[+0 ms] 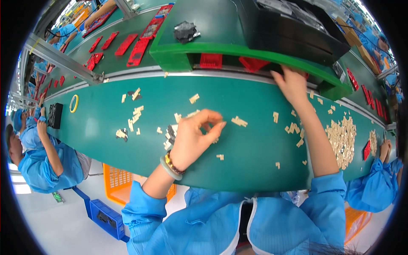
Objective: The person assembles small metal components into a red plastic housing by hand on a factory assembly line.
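My left hand [193, 135], with a bracelet and a bangle at the wrist, hovers over the green tabletop, fingers curled and thumb and forefinger nearly meeting. Whether something small is between them I cannot make out. Beside and partly behind it lie small cream L-shaped pieces and dark pieces [171, 135]. Another cream cluster [239, 121] is just to its right. My right hand [293, 85] reaches under the green-edged shelf, thumb out to the side; its other fingertips are hidden there. Two red trays [211, 60] sit under the shelf, left of that hand.
A large heap of cream pieces [341, 142] lies at the right, with strays around it. A yellow tape roll [74, 103] and a black box [55, 115] are at the left. On the shelf stands a black bin [293, 32]. Red trays [138, 52] line the surface behind. Co-workers sit at both sides.
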